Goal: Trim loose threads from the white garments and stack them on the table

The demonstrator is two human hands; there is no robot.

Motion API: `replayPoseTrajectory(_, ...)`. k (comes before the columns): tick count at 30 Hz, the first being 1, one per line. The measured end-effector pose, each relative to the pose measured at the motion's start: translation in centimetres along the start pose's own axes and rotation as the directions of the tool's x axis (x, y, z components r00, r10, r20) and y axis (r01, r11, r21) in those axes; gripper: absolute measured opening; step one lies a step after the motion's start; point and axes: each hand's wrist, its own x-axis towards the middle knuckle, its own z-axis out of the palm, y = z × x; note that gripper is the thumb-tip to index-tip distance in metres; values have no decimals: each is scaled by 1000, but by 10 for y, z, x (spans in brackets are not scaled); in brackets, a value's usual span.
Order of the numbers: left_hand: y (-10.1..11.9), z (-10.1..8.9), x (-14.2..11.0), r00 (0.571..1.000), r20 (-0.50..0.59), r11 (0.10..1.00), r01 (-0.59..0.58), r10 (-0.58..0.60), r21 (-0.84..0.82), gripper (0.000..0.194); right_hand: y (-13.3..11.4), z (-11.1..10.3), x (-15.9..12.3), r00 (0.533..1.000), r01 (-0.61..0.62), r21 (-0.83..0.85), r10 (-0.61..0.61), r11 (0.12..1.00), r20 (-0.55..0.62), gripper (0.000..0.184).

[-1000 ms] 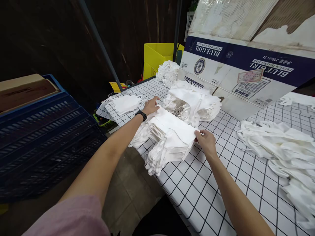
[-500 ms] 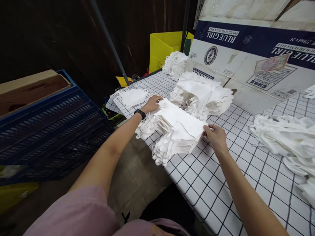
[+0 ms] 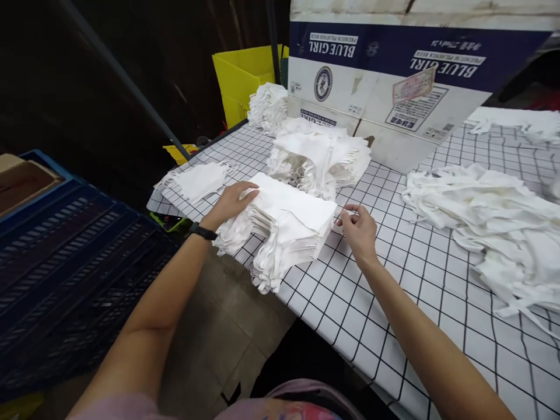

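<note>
White stack (image 3: 293, 204) lay at the near edge of the bench (image 3: 341, 303). Right hand (image 3: 359, 230) was at its 3 o'clock, nearly closed; hold unclear. Left hand (image 3: 236, 204) rested half open at 10 o'clock; grip unclear. Second stack (image 3: 326, 146) stood at 1 o'clock.

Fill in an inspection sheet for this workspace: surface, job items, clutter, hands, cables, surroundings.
Surface: table with a white, black-gridded cover.
Job items: near stack of white fabric-like pieces, looped ends at the table edge; second stack just behind it.
Clutter: loose white heap to the right; white pieces lying at the left corner; far stack beside the carton.
Hands: left hand on the near stack's left end; right hand at its right corner, contact unclear.
Cables: nothing seen.
Surroundings: carton stands behind the second stack, lettering upside down; yellow bin beyond the far stack; blue crate off the table, left.
</note>
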Motion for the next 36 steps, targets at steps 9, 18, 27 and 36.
replayPoseTrajectory(9,15,7,-19,999,34,998,39,-41,46,52,8,21,-36,811,585,-190,-560,789,171,31)
replayPoseTrajectory(18,6,32,-18,980,42,946,-198,193,257,42,7,40,-58,717,687,-293,-556,665,420,31)
replayPoseTrajectory(27,-1,24,-40,975,13,948,-218,221,234,29,2,34,-65,668,736,-315,-565,600,484,30)
replayPoseTrajectory(36,0,7,-48,957,219,948,-239,192,211,46,-2,36,-59,542,839,-416,-604,351,584,39)
